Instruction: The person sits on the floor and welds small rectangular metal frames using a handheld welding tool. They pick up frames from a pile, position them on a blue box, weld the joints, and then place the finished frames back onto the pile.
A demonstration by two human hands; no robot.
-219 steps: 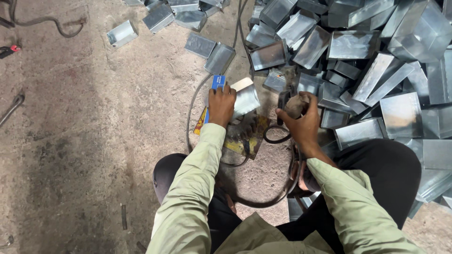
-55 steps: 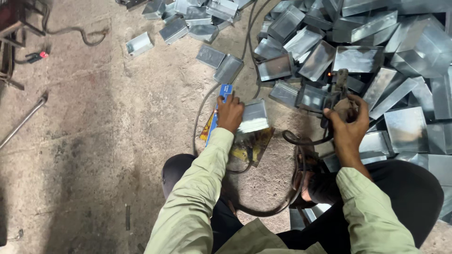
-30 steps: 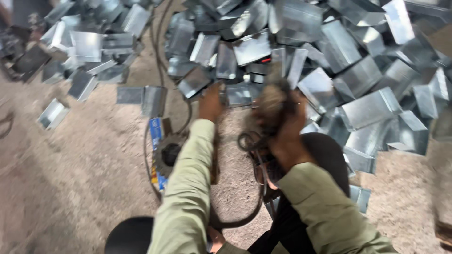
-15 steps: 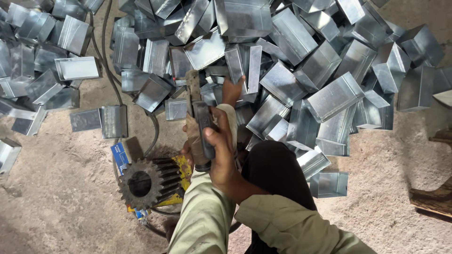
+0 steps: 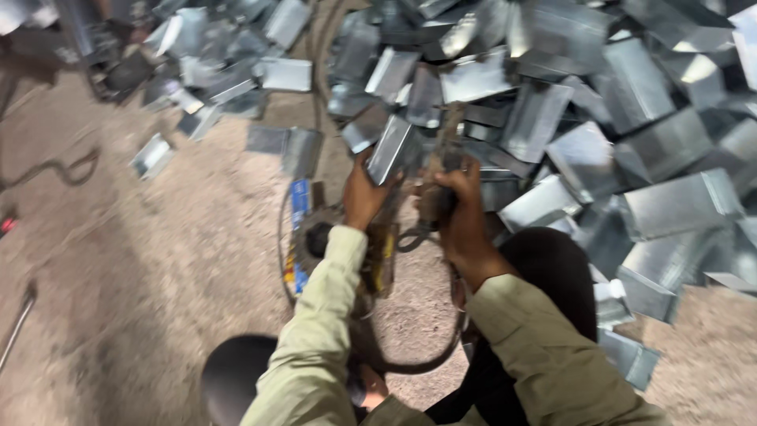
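Observation:
My left hand (image 5: 364,193) grips a folded sheet-metal piece (image 5: 392,148) and holds it tilted above a round toothed metal gear (image 5: 314,237) that lies on the floor. My right hand (image 5: 457,207) is shut on a rusty hand tool (image 5: 444,162), a gun-like one with a hose (image 5: 410,359) looping down from it. The tool's tip stands just right of the metal piece. Both sleeves are pale green. The frame is blurred by motion.
A big heap of shiny folded sheet-metal boxes (image 5: 599,118) fills the top and right. More loose pieces (image 5: 205,71) lie at top left. Bare dirt floor (image 5: 150,276) spreads to the left, with a cable (image 5: 59,170) and a metal rod (image 5: 17,323). My knees are at the bottom.
The view has swung back to the left. My left hand now holds a metal piece over the gear, and my right hand has brought the tool beside it.

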